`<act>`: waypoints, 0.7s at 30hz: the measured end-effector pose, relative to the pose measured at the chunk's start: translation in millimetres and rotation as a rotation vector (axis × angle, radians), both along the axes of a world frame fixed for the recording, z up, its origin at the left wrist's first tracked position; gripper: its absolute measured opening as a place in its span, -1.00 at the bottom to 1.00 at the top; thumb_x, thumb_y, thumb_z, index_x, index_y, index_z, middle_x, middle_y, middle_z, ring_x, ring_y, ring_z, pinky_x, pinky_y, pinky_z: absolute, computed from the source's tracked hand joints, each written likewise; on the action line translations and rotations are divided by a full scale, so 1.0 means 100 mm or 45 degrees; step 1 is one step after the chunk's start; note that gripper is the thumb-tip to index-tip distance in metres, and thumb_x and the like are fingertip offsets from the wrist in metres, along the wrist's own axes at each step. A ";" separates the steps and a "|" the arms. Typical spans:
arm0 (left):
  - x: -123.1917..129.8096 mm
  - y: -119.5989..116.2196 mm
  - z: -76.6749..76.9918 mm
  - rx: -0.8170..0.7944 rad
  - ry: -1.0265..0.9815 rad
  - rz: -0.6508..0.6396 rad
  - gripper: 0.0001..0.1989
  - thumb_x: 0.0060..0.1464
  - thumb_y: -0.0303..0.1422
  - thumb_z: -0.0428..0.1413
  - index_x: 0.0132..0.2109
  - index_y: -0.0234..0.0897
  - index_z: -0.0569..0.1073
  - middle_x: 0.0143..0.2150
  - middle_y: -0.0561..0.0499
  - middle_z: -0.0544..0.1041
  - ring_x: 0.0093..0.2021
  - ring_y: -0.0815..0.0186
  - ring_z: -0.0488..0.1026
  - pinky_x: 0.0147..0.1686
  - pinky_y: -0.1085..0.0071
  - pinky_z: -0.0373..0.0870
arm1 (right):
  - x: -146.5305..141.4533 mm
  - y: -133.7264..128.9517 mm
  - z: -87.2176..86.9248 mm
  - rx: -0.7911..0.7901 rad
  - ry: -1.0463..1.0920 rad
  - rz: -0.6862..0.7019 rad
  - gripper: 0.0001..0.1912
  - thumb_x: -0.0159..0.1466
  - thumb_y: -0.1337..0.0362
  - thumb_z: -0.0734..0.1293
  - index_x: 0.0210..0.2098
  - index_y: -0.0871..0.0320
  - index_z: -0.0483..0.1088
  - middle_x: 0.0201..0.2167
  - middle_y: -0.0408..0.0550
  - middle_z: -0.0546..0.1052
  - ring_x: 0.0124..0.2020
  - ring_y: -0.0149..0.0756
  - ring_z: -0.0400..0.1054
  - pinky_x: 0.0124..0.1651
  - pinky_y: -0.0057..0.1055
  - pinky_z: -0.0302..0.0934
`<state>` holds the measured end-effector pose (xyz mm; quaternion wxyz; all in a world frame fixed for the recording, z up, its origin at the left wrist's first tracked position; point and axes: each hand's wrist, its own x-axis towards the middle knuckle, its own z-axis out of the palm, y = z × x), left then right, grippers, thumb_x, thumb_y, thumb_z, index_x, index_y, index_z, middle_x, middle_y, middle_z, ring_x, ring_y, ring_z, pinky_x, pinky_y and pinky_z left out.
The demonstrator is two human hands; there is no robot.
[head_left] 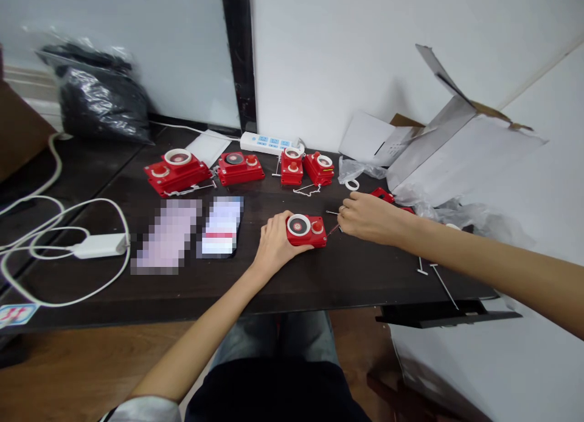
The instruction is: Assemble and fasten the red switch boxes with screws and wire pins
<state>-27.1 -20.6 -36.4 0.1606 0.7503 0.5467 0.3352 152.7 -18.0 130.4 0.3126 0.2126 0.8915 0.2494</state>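
My left hand (pixel 274 245) is wrapped round the left side of a red alarm box (pixel 321 239), which lies on the dark table. A white ring around a dark round label and a red button sit on its top. Just right of the box is my right hand (pixel 362 218), its fingers pinched together. Thin rod-like pieces (pixel 332 213) show by its fingertips; whether they are held or lie on the table I cannot tell. Behind stand more red boxes: one at the left (pixel 182 177), one beside it (pixel 239 174), and a pair (pixel 291 174) farther right.
Two phones, one a lit phone (pixel 219 230), lie left of my hand near a white charger (pixel 100 245) with looped cable. A power strip (pixel 269 143) runs along the wall. At the right are a white ring (pixel 352 185), an open carton (pixel 438 148), plastic bags and small metal hammers (pixel 444 286).
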 end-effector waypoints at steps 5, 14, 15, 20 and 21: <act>0.00 0.00 0.01 -0.008 -0.001 -0.007 -0.20 -0.30 -0.10 0.37 0.04 -0.19 0.16 -0.02 -0.10 0.42 -0.01 0.02 0.40 -0.07 0.13 0.31 | -0.03 -0.01 0.00 -0.007 0.094 0.314 -0.76 0.26 0.51 0.22 -0.48 0.20 0.40 -0.50 -0.05 0.45 -0.36 -0.31 0.23 -0.33 -0.34 -0.11; 0.00 -0.01 0.03 -0.041 -0.011 0.006 -0.21 -0.30 -0.09 0.37 0.04 -0.17 0.17 -0.02 -0.08 0.41 -0.01 0.02 0.40 -0.07 0.13 0.31 | 0.00 -0.08 -0.06 -0.012 0.261 0.409 -0.73 0.28 0.54 0.17 -0.47 0.23 0.40 -0.44 0.00 0.43 -0.32 -0.29 0.20 -0.35 -0.34 -0.07; 0.00 0.00 0.03 -0.043 -0.011 0.006 -0.21 -0.31 -0.09 0.37 0.04 -0.17 0.17 -0.03 -0.08 0.42 -0.01 0.02 0.40 -0.07 0.13 0.31 | 0.01 -0.08 -0.05 -0.006 0.262 0.382 -0.74 0.28 0.54 0.17 -0.45 0.23 0.40 -0.44 -0.01 0.42 -0.33 -0.29 0.20 -0.35 -0.35 -0.07; 0.00 0.00 0.02 -0.050 -0.021 0.008 -0.22 -0.32 -0.10 0.37 0.02 -0.18 0.19 -0.06 -0.08 0.43 -0.01 0.00 0.39 -0.07 0.11 0.31 | 0.04 -0.05 -0.03 0.045 0.211 0.215 -0.84 0.29 0.48 0.19 -0.30 0.26 0.41 -0.38 -0.01 0.43 -0.35 -0.28 0.23 -0.34 -0.35 -0.05; 0.00 0.00 0.02 -0.048 -0.021 0.008 -0.22 -0.32 -0.10 0.38 0.02 -0.18 0.19 -0.05 -0.08 0.43 -0.01 0.00 0.39 -0.07 0.11 0.31 | 0.05 -0.04 -0.03 0.052 0.188 0.180 -0.85 0.29 0.46 0.20 -0.30 0.27 0.41 -0.37 0.01 0.44 -0.34 -0.27 0.24 -0.34 -0.35 -0.05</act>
